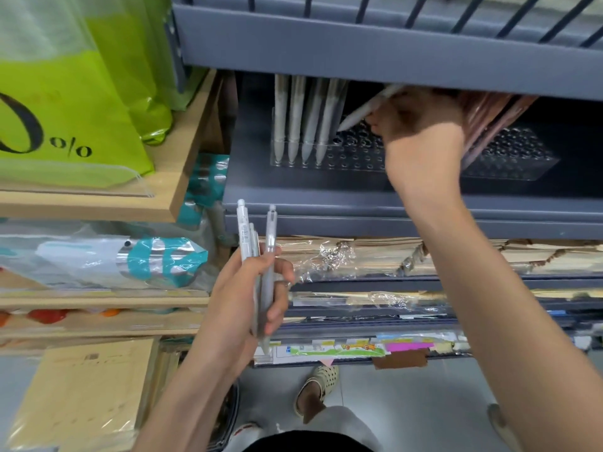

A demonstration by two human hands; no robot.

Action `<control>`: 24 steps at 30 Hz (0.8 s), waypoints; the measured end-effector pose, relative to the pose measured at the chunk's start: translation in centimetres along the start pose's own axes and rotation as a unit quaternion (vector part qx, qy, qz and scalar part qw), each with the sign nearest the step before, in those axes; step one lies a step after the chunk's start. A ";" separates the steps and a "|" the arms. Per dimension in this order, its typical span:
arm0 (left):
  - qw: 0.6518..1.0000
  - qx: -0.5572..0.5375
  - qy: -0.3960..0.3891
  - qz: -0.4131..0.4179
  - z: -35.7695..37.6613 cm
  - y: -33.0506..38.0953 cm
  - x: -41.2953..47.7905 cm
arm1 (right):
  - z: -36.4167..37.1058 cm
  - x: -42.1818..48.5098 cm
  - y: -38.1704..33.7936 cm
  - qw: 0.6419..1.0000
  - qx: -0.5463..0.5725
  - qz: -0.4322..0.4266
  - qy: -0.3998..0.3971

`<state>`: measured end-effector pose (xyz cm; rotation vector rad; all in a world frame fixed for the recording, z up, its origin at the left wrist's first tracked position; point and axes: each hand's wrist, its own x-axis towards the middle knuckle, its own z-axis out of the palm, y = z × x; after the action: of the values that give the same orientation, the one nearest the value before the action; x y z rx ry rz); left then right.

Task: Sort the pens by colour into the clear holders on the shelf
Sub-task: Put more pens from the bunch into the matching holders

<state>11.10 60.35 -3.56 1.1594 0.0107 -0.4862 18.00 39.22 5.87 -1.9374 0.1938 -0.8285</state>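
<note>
Handling should be easy: the pale grey pen [365,110] looks light, stiff and slick, best pinched mid-barrel. Right hand [421,132], upper right of centre, pinches it, tip slanting towards the clear holder [352,154] beside four standing grey pens [300,125]. Left hand [248,298], lower centre, grips a bundle of white and grey pens [257,236].

Grey shelf [326,200] bears clear left holder [352,158], clear right holder [522,158]

green bags [65,109] on wooden shelf [176,177] | fish-print packet [163,259] below | sandal [318,389] on floor [417,406]
</note>
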 end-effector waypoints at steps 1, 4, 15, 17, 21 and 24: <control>1.000 -0.007 0.003 0.004 0.0 0.1 0.0 | 0.5 0.4 0.3 0.999 -0.033 -0.002 -0.012; 1.000 0.007 0.007 0.025 -0.2 0.1 0.1 | 1.6 1.6 1.2 0.986 -0.166 -0.012 -0.032; 0.995 0.075 0.019 0.055 0.1 0.1 0.5 | 2.9 2.8 1.8 0.986 -0.161 0.005 -0.029; 0.994 0.089 0.018 0.062 0.0 0.1 0.6 | 2.9 2.8 2.0 0.987 -0.159 0.009 -0.033; 0.995 0.074 0.013 0.072 0.1 0.3 0.6 | 2.5 2.5 2.1 0.987 -0.158 0.011 -0.038; 0.995 0.063 0.001 0.078 0.0 0.2 0.6 | 1.8 1.3 1.8 0.993 -0.112 0.016 -0.019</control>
<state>11.72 60.14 -3.55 1.2734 -0.1100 -0.3513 20.55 39.01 4.42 -2.1515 0.3063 -0.7749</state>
